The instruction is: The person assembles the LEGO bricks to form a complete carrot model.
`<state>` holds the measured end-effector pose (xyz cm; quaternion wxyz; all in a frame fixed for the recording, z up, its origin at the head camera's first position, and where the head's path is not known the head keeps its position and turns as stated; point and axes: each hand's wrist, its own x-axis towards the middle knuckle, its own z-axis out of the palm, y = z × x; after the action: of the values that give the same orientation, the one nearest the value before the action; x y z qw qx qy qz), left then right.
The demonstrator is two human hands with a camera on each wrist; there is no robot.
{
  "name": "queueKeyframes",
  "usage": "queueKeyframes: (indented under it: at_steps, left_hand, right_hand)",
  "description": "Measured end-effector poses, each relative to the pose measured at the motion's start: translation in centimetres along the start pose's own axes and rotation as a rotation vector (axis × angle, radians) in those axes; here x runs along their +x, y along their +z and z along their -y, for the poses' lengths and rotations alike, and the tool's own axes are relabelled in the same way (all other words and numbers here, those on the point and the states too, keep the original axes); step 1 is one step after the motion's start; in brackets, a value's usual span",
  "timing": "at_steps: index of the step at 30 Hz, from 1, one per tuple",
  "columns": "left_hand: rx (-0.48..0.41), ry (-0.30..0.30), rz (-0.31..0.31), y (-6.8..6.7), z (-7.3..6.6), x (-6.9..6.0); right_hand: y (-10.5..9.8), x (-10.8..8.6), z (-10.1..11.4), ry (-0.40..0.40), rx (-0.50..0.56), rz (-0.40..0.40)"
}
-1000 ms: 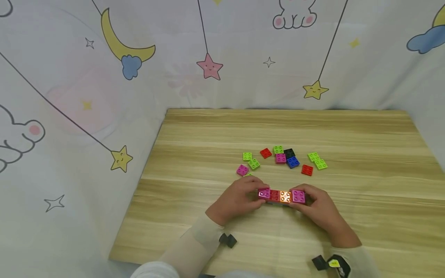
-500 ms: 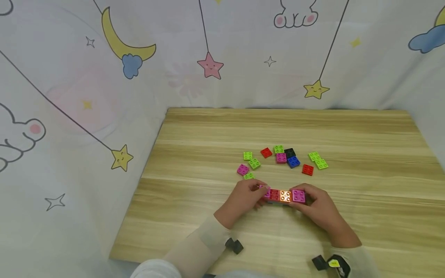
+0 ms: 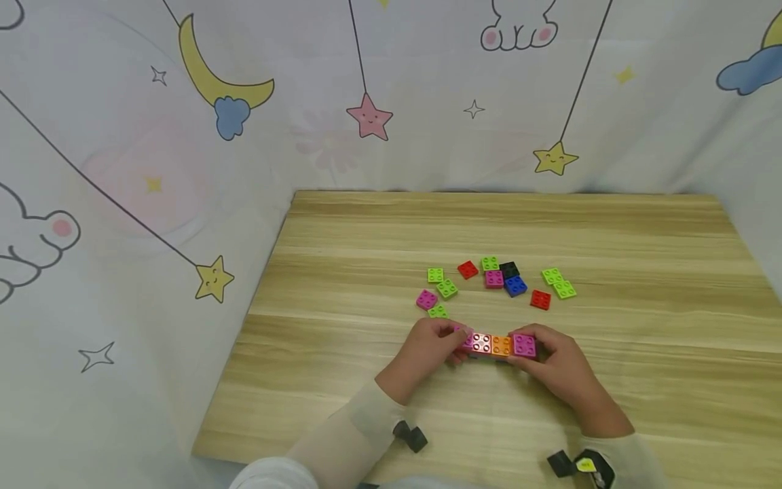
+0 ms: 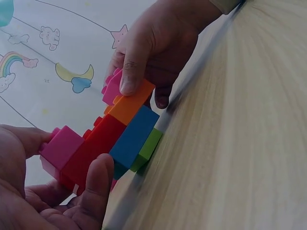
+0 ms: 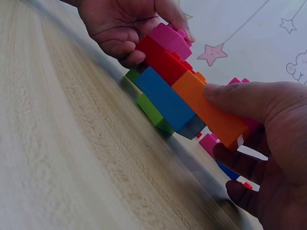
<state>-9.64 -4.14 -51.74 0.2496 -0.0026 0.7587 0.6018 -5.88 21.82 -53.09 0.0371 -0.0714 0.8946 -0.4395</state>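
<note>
A structure of toy building bricks (image 3: 502, 346) is held level by both hands near the middle of the table. A red brick (image 4: 96, 143) and an orange brick (image 5: 206, 108) lie end to end on a blue brick (image 5: 168, 98). Pink bricks (image 3: 524, 345) top both ends. Below the blue, lime green (image 4: 146, 149) shows; whether it is attached I cannot tell. My left hand (image 3: 424, 353) grips the left end, its thumb on the pink brick. With thumb and fingers, my right hand (image 3: 562, 370) pinches the right end; some of its fingers are hidden in the head view.
Behind the structure lie several loose bricks: lime green bricks (image 3: 447, 288), a pink brick (image 3: 426, 299), red bricks (image 3: 540, 299), a black brick (image 3: 509, 269) and a blue brick (image 3: 515, 285). A patterned curtain (image 3: 415, 156) rises behind the wooden table (image 3: 342, 272).
My left hand has shifted slightly right and brought its thumb over the left pink brick, uncovering a lime brick behind it. The shine moved from orange to red; my right hand stays nearly still.
</note>
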Motion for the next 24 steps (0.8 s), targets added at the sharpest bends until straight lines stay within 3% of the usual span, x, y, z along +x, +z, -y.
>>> queueKeyframes:
  at_steps: [7,14,17,21,24]
  left_hand:
    - [0.02,-0.036,0.0,0.0,-0.1,0.1]
    - [0.023,0.011,0.025,-0.1,0.5,0.4]
    - [0.13,0.092,0.027,-0.6,1.0,0.6]
    - [0.328,0.253,0.021,-1.5,1.3,0.6]
    - [0.362,0.345,0.046,-1.9,1.3,0.6]
  right_hand:
    - [0.1,0.0,-0.1,-0.015,0.002,-0.017]
    - [0.2,0.0,-0.4,-0.022,0.006,-0.021]
    - [0.2,0.0,-0.5,-0.021,0.012,-0.02]
    - [0.2,0.1,-0.6,-0.034,0.021,-0.017]
    - [0.2,0.2,-0.7,-0.074,0.017,-0.037]
